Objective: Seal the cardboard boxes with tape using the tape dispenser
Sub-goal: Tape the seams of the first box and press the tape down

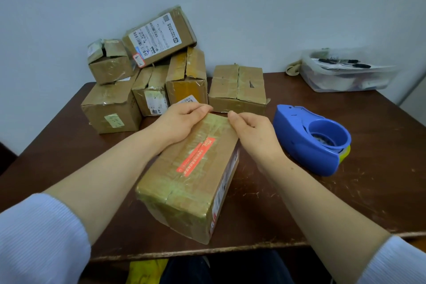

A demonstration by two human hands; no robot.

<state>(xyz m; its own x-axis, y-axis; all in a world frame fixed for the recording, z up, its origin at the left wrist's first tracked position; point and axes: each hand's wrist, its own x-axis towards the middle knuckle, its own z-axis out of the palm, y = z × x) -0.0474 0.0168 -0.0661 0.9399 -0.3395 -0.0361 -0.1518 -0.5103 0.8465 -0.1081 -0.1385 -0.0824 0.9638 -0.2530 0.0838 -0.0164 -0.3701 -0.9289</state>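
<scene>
Scuffed dark wooden table (pixel 299 203), and nearest me is the box (pixel 191 168) with the red label, shiny with tape all over. The left hand (pixel 182 120) curls over its far end and grips it. The right hand (pixel 251 131) pinches at the far edge beside it, maybe a loose tape end, can't really tell. The tape dispenser (pixel 311 138) sits untouched just right of the right hand. Beyond both hands is a pile of boxes (pixel 147 80), and off to the far right a plastic tub (pixel 345 76). My worry: press unevenly and the tape wrinkles or sticks to itself, or the box skids.
</scene>
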